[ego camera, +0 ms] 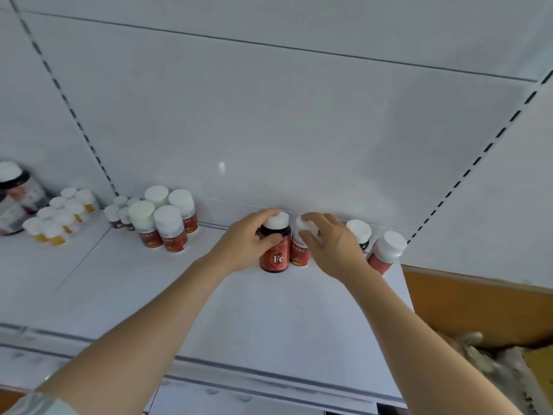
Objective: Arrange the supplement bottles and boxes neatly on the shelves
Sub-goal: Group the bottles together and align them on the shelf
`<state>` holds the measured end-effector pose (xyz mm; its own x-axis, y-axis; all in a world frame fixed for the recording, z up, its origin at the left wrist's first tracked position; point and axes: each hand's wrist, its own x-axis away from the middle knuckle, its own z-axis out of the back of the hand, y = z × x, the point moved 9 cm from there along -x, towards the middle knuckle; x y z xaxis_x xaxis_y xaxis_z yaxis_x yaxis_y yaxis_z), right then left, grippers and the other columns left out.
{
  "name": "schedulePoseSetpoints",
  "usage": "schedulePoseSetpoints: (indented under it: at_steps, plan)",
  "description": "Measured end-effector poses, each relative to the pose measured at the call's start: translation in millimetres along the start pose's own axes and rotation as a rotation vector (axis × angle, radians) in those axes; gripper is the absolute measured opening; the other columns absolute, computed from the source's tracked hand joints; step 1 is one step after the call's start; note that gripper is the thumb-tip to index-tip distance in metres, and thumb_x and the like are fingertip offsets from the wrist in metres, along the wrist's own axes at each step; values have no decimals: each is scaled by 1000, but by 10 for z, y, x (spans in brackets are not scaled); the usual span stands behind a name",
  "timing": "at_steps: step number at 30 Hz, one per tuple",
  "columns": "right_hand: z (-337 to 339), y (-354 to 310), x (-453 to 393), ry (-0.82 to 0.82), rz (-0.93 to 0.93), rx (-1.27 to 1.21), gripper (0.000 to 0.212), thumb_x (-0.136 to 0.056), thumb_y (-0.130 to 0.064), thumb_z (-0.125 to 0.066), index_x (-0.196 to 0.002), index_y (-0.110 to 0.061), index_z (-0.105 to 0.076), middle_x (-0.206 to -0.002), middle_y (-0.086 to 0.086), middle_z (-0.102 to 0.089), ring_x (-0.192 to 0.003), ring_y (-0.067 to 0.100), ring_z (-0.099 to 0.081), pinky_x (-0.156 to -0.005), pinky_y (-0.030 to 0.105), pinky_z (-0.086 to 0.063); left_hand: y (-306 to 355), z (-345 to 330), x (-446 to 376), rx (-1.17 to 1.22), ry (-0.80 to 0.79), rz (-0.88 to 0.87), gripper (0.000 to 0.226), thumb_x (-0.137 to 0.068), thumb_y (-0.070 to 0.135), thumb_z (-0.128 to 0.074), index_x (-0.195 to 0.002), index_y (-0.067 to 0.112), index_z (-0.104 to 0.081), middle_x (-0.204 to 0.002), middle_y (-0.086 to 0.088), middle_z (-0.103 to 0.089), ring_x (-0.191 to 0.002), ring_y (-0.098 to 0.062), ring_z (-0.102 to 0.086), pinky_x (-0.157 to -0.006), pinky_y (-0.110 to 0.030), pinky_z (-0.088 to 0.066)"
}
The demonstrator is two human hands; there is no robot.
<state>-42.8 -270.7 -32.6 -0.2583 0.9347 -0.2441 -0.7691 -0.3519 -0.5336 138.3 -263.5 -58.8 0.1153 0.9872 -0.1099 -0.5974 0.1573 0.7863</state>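
On the white shelf [227,313] my left hand [248,244] wraps around a dark red bottle marked "Fe" [275,256] with a white cap. Right beside it stands a red-labelled white-capped bottle [299,253], and my right hand [332,244] grips it around the cap and upper body. The two bottles touch side by side near the shelf's back wall. Two more white-capped bottles [359,232] [386,250] stand to the right of my right hand, the outer one at the shelf's right end.
A cluster of red-labelled bottles [164,220] stands at the back left, with small dark bottles [119,214] behind. Further left sit several small orange-labelled bottles [57,217] and a large dark jar [15,196]. A brown cardboard box [478,307] lies at lower right.
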Motion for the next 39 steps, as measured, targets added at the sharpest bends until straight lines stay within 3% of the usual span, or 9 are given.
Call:
schedulePoseSetpoints:
  at_steps: [3,9,13,18,24,29,34,39]
  plan:
    - [102,-52,74,32,48,-128,30,-93,-35,-58,-123,-32,-60,-116,-6,-61,-88,10,-57,-80,30,-49,107,166,109,100,14,44,41,-85,45,-69,-120,55,-51,-120,22,-59,-96,0,-63,-79,-17,-47]
    - [187,-195,151,23,66,-254,28,-95,-40,-54,-122,-37,-60,-108,-16,-60,-87,-2,-58,-73,17,-45,248,318,312,178,-12,60,39,-87,50,-65,-123,53,-51,-120,16,-62,-104,-7,-64,-86,-29,-55]
    - [129,-369,198,-10,74,-286,28,-95,-41,-55,-122,-38,-60,-107,-16,-63,-90,-4,-58,-71,10,-44,205,472,471,182,17,68,38,-87,48,-65,-122,54,-51,-116,19,-64,-100,-4,-65,-81,-23,-52]
    - [-45,-716,234,-45,80,-295,27,-95,-43,-54,-121,-40,-60,-111,-17,-63,-95,-1,-59,-76,17,-50,25,746,673,217,44,78,39,-82,49,-66,-119,54,-53,-116,20,-64,-102,-4,-64,-88,-30,-54]
    - [-419,-1411,240,-19,99,-282,21,-91,-42,-60,-112,-43,-63,-101,-30,-62,-89,-8,-58,-66,2,-44,-379,1359,1046,211,75,46,41,-83,47,-71,-119,54,-52,-114,24,-61,-95,6,-62,-79,-16,-49]
    - [-845,-2124,282,-23,92,-232,24,-87,-48,-62,-111,-44,-62,-98,-33,-60,-89,-9,-58,-63,4,-46,-836,2016,1334,209,61,37,45,-82,49,-72,-121,55,-51,-115,27,-60,-100,9,-60,-80,-14,-48]
    - [-1236,-2633,325,-35,76,-127,29,-85,-42,-67,-113,-37,-61,-97,-22,-61,-82,-4,-62,-63,6,-45,-1255,2492,1578,228,48,33,43,-86,41,-71,-123,51,-52,-119,28,-56,-104,2,-60,-81,-17,-48]
    - [-1459,-2835,240,-9,78,-33,33,-88,-28,-66,-120,-23,-62,-112,-2,-64,-84,16,-65,-77,36,-57,-1516,2777,1711,208,67,36,43,-87,38,-70,-124,49,-51,-118,33,-51,-102,10,-55,-76,-11,-43]
